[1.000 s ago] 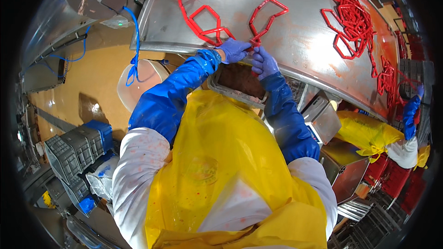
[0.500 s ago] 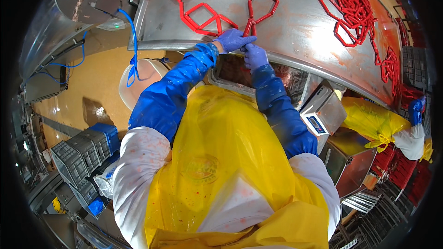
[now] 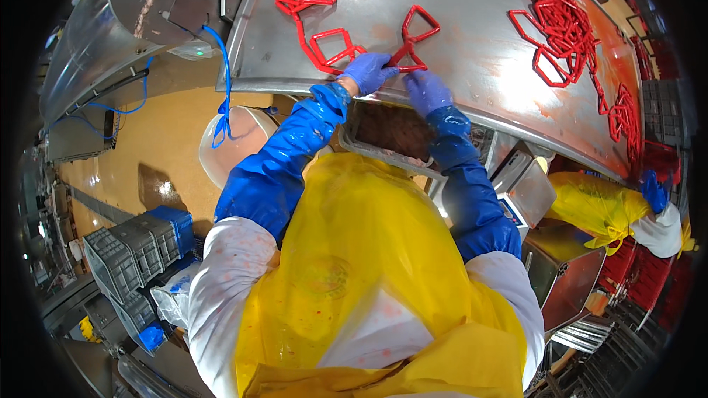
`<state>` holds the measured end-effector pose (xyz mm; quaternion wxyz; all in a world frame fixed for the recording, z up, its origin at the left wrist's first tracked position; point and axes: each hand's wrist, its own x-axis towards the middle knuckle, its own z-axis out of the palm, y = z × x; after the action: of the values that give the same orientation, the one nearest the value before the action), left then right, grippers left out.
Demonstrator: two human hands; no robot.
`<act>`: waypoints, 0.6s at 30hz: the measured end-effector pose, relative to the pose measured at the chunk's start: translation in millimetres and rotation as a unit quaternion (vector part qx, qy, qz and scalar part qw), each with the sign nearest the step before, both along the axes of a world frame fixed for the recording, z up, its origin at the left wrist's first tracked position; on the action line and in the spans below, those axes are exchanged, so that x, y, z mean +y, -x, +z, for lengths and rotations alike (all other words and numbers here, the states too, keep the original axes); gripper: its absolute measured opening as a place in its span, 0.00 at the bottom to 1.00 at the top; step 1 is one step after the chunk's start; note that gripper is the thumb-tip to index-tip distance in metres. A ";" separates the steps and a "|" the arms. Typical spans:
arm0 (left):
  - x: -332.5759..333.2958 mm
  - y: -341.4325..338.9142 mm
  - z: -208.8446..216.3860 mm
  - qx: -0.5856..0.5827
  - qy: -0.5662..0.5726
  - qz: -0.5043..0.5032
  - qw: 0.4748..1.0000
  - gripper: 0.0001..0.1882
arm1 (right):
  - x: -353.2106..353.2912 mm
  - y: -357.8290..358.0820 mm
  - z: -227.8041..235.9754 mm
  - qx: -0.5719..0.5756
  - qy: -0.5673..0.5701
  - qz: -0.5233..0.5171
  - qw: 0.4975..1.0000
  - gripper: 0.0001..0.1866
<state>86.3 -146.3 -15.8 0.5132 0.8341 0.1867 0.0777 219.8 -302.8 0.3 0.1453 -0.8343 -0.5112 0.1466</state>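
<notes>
A string of red sausage links [image 3: 332,32] lies on the steel table [image 3: 472,37], running from a small heap at the back left down to my hands. My purple-gloved left hand [image 3: 367,74] grips the string close to the table's near edge. Just right of it, my right hand [image 3: 429,92] is smeared by motion beside a short link; its grip is unclear. Beyond both hands, several links form a crossed loop [image 3: 420,23] flat on the metal. Below the table edge stands a grey tub [image 3: 372,152] with dark reddish contents.
A larger heap of red sausages [image 3: 564,26] covers the table's right side. A scale [image 3: 512,210] stands right of the tub; beyond it is a person in a yellow apron [image 3: 601,199]. At left are a white bucket [image 3: 214,151], a blue hose [image 3: 221,59] and grey crates [image 3: 133,247].
My right hand has come away from my left and shifted rightward. The looped links have turned and lie lower, with a link now stretched between the hands. More of the tub shows.
</notes>
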 end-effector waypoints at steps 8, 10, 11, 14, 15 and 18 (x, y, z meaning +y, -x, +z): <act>-18.5 -6.8 52.0 -0.088 0.130 0.064 0.985 0.19 | 44.1 -26.9 46.0 -0.113 -0.342 0.213 0.908 0.25; -17.4 -6.9 40.3 -0.055 0.192 0.059 0.978 0.19 | 42.9 -15.9 55.0 -0.081 -0.266 0.201 0.939 0.25; -11.6 -5.6 35.1 -0.036 0.218 0.056 0.974 0.19 | 37.0 -11.9 57.5 -0.023 -0.188 0.162 0.968 0.24; -21.7 1.2 13.9 -0.106 0.292 0.096 0.946 0.14 | 20.4 6.4 35.4 0.059 -0.097 0.027 0.993 0.15; -20.0 10.0 4.9 -0.103 0.306 0.096 0.942 0.14 | 15.0 11.9 32.8 0.078 -0.094 0.056 0.991 0.14; -25.4 17.3 -7.0 -0.110 0.332 0.030 0.936 0.13 | -2.3 -5.7 -7.5 0.067 -0.094 0.124 0.986 0.23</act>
<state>69.0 -171.7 -22.9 0.7756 0.5966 0.1689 0.1180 225.5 -305.1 -7.1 0.2376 -0.7353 -0.6113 0.1707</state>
